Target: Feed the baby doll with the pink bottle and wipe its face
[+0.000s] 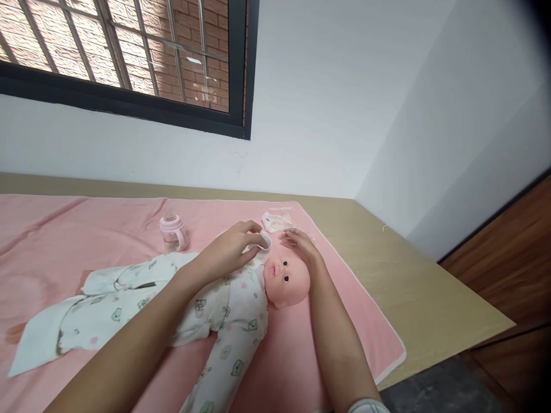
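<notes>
A baby doll (287,281) lies on its back on a pink blanket (297,367), head to the right. It is dressed in a white outfit (241,304) printed with small green and pink figures. My left hand (236,245) reaches across the doll's chest, and its fingers grip the white sleeve cuff (266,241) on the far side. Beyond the doll's head is my right hand (299,244), with fingers loosely bent and nothing visible in them. The doll's far arm is mostly hidden behind my left hand.
A pink baby bottle (173,230) with a handle stands left of my left hand. A small white and orange packet (278,222) lies just beyond my hands. The blanket covers a beige platform (379,264) against a white wall (310,115), with a barred window (172,51) above.
</notes>
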Demonstrator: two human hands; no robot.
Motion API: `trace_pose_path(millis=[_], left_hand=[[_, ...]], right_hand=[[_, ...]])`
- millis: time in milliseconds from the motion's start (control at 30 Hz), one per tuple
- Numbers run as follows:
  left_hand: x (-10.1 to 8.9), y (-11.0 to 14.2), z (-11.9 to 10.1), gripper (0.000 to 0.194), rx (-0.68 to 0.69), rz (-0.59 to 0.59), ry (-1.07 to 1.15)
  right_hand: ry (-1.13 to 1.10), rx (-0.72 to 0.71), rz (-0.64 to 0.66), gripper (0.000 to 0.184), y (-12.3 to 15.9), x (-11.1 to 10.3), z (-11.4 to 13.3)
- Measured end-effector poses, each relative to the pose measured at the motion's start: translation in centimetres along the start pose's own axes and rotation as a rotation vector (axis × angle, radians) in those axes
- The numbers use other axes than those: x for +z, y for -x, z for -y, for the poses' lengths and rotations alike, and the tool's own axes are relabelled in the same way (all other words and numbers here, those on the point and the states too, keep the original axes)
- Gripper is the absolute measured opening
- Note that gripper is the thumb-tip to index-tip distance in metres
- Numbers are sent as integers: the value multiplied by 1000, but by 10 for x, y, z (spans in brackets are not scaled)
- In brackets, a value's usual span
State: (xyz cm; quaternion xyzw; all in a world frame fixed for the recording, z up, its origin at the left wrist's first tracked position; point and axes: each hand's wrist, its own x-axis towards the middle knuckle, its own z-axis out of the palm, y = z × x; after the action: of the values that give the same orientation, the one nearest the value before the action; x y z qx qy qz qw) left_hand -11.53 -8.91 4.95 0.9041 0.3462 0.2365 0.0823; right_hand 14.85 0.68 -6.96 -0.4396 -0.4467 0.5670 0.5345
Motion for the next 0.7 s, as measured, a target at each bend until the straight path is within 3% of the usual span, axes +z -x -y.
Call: trace_pose_path(millis=[167, 333, 433, 533, 700], left_hand=[[-4, 1, 11, 33, 6, -99, -110], [-8, 0, 21, 34, -45, -98, -140], [-11, 0, 23, 34, -50, -101, -125], [-13, 1, 25, 33, -55, -106, -101], [-17, 1, 34, 34, -69, -99, -87]], right_hand=[[316, -213, 196, 32, 26, 24, 59], [569, -556, 369, 16, 66, 70, 107], [831, -684, 382, 9, 83, 94, 113], [1032, -719, 315, 1, 91, 110, 110], [1123, -685, 270, 16, 90, 117, 106]])
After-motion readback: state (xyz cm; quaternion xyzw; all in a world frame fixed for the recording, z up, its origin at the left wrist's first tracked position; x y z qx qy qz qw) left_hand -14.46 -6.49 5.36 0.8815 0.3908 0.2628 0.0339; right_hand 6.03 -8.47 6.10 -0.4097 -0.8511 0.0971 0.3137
